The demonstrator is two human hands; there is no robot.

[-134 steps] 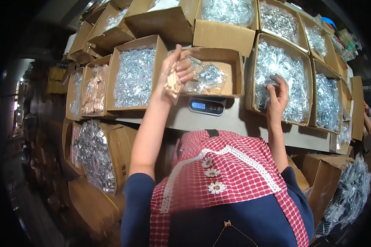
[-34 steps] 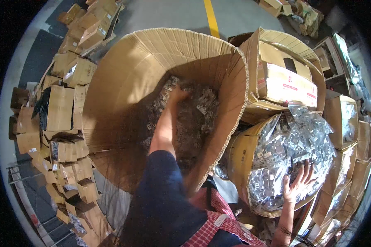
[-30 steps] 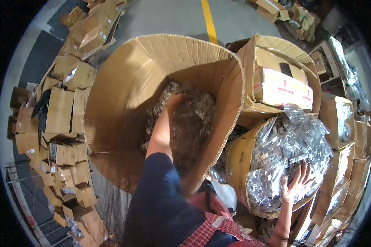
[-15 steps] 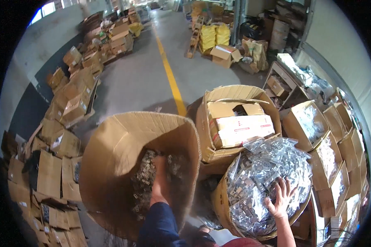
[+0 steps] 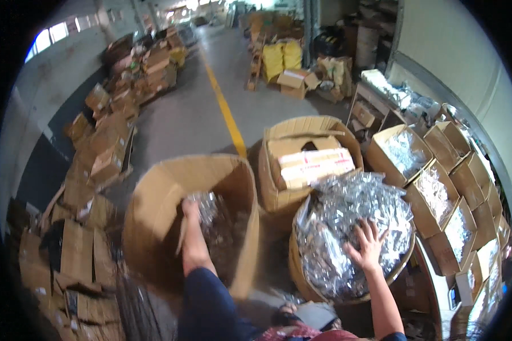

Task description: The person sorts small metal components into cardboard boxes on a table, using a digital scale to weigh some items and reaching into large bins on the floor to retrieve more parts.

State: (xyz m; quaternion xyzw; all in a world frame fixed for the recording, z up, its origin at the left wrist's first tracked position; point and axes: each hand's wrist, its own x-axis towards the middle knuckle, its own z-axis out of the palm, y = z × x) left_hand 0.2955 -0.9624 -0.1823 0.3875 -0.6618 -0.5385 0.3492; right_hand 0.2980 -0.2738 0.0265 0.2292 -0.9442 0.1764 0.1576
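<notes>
Warehouse concrete floor, left hand (image 5: pixel 190 209) buried among crinkly packets in round cardboard drum (image 5: pixel 153 210), grip unclear, right hand (image 5: pixel 367 248) spread flat on shiny silver packets (image 5: pixel 335 227).

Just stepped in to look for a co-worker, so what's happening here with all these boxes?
A person is bent over two big round cardboard drums. Their left hand reaches deep into the left drum, among small clear packets at its bottom. Their right hand lies spread, fingers open, on the heap of shiny packets piled above the rim of the right drum. Open cartons of similar packets stand in rows to the right, and flattened boxes lie to the left.
</notes>
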